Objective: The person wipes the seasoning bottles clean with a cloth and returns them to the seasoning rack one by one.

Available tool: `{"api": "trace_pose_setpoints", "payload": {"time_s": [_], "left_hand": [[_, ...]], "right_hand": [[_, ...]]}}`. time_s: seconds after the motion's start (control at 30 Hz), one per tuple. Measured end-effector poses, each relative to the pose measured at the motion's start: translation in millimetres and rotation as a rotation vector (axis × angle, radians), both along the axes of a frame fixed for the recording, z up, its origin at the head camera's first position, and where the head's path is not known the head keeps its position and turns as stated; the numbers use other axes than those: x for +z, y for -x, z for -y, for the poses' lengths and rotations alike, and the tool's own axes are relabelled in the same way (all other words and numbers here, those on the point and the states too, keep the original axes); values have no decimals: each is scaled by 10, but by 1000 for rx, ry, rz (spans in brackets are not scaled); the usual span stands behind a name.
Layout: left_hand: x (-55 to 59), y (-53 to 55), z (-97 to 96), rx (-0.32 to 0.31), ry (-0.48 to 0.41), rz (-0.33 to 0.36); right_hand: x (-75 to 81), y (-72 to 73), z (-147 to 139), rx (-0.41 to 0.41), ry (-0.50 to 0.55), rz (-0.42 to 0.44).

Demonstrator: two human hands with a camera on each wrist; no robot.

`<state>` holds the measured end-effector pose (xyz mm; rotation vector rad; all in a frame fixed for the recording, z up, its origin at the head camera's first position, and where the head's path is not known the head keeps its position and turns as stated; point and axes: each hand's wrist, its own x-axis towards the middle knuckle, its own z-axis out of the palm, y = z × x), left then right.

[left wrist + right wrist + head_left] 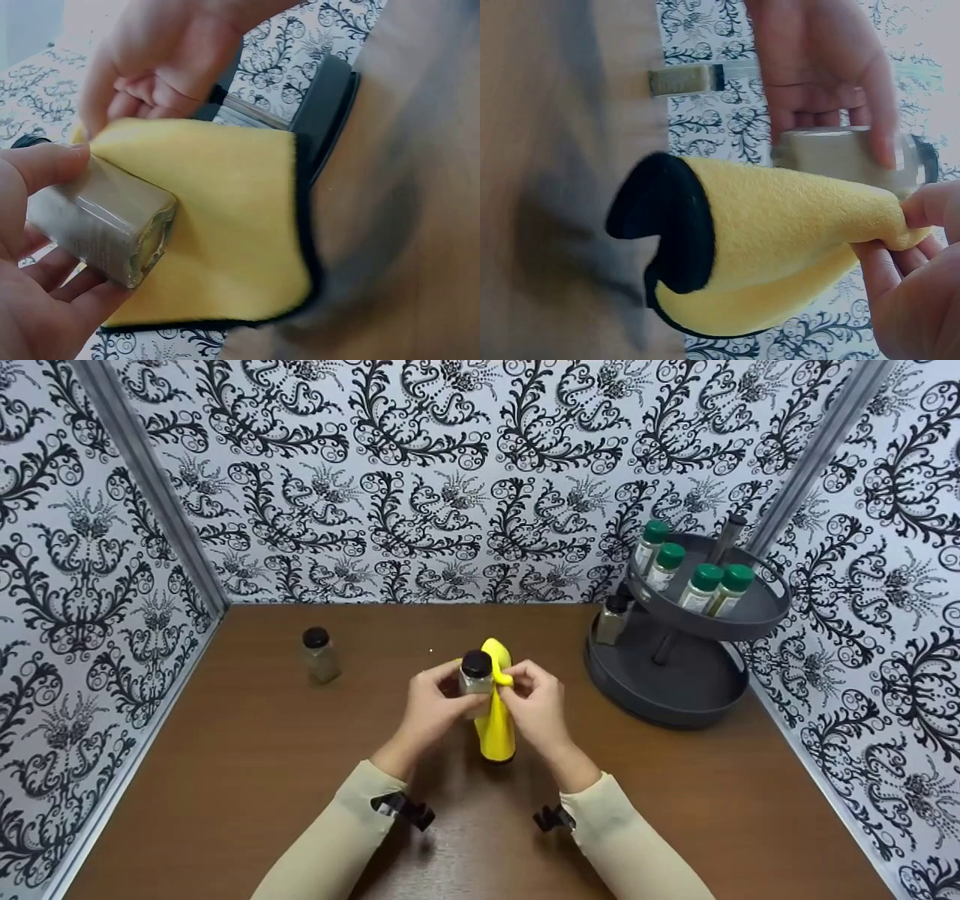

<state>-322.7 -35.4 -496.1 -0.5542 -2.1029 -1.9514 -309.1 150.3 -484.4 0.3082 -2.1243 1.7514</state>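
My left hand (435, 705) grips a clear spice jar (105, 214) with a black lid (477, 664) around its body. Beside it, my right hand (536, 701) pinches a yellow cloth (780, 217) with dark edging near its top. The cloth hangs down next to the jar, its lower part loose. In the left wrist view the cloth lies behind the jar, and the jar's base faces the camera. Both hands are close together above the middle of the table.
Another black-lidded spice jar (321, 656) stands on the brown table (300, 780) at the left. At the right, a dark two-tier round rack (675, 705) carries several green-capped jars (701, 589) on top and a black-lidded jar (611, 621) below. Patterned walls enclose the table.
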Motion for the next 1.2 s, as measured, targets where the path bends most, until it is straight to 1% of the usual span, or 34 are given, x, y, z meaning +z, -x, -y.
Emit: {"api": "trace_pose_setpoints", "payload": {"time_s": [0.13,0.23,0.33,0.43,0.53,0.63,0.77,0.9,1.03,1.2], "left_hand": [[83,-26,40,15,-26,4],[130,-33,64,31,-32,14],[146,-25,71,41,-30,20],[131,-19,64,48,-19,22],[90,-14,47,44,-7,19],[37,-5,25,24,14,13],[-31,2,-12,-3,62,12],[-64,-17,-44,-27,108,29],[-69,-37,-46,-33,117,53],[-62,-20,-45,-28,113,49]], "right_hand": [[-66,-6,29,27,-54,55],[-83,-14,39,43,-96,80],[-80,-10,35,48,-121,94],[-71,0,22,46,-112,106],[-54,10,12,41,-76,121],[-23,19,-2,25,-14,122],[82,9,-41,2,135,94],[218,-28,-84,-3,270,52],[265,-53,-89,3,306,28],[213,-53,-66,-7,288,3]]}}
